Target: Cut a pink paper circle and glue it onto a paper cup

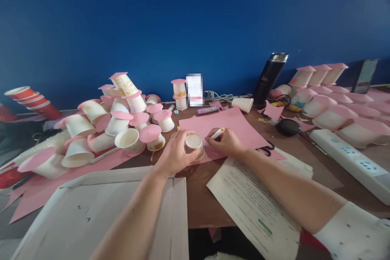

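My left hand (174,155) is closed around a small white paper cup (194,141), its pale round end facing up toward me. Brownish drawing shows on the cup's lower side near my thumb. Just to the right, my right hand (228,143) grips a white marker (217,133) with an orange end; its tip is hidden by my fingers. Both hands are over a pink paper sheet (225,124). Beyond them, a purple glue stick (208,110) and a stack of two decorated cups with a pink top (179,94) stand near the wall.
Several pink-topped cups (117,120) are heaped at left, with more rows (329,107) at right. Red cups (33,101), a black flask (270,79), a power strip (350,162), scissors (268,148), a printed sheet (256,199) and white board (100,215) surround my arms.
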{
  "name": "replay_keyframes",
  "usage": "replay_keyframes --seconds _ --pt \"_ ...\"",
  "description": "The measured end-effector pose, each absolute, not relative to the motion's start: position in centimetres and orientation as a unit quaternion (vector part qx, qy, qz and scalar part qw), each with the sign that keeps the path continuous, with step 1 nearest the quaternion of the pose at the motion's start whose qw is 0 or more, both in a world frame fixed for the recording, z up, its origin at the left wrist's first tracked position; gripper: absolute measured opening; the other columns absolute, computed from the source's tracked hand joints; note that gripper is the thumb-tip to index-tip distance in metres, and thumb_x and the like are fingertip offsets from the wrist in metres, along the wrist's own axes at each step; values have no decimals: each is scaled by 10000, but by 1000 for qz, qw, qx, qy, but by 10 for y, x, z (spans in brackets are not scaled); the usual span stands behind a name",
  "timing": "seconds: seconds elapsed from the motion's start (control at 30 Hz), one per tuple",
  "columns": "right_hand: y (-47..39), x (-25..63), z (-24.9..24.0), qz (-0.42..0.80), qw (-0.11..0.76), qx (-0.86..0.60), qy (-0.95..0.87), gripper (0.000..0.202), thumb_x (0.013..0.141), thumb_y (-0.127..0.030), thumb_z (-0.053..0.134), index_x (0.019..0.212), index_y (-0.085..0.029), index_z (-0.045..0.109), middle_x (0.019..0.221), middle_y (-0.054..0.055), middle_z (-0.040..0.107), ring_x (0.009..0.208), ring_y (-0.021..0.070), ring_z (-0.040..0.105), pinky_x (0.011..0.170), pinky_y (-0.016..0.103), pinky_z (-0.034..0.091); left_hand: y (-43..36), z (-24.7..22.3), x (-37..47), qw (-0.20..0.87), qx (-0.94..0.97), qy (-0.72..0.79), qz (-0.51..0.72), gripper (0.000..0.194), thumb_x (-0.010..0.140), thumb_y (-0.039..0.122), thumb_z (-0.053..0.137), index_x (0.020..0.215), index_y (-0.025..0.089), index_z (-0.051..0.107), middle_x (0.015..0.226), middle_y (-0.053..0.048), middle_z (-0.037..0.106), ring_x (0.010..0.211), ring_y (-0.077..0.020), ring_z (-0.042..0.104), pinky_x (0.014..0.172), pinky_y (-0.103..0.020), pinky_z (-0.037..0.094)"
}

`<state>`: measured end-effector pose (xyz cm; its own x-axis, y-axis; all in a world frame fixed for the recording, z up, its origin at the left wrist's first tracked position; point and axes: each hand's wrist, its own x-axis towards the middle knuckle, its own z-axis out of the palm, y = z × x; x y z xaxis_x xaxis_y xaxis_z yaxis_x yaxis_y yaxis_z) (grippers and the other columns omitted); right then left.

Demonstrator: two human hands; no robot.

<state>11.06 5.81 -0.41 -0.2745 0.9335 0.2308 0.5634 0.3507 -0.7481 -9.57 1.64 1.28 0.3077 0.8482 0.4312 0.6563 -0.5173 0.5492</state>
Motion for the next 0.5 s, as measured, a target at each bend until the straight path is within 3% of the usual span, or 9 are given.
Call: replay_keyframes --seconds 0.5 --pt "63 101 -10 326 381 -453 -737 162 792 -324 599 788 -204 708 801 3 729 758 160 656 695 242 477 16 14 -95 137 798 466 356 392 771 279 634 1140 221 515 1129 -60 598 1083 -232 534 939 -385 428"
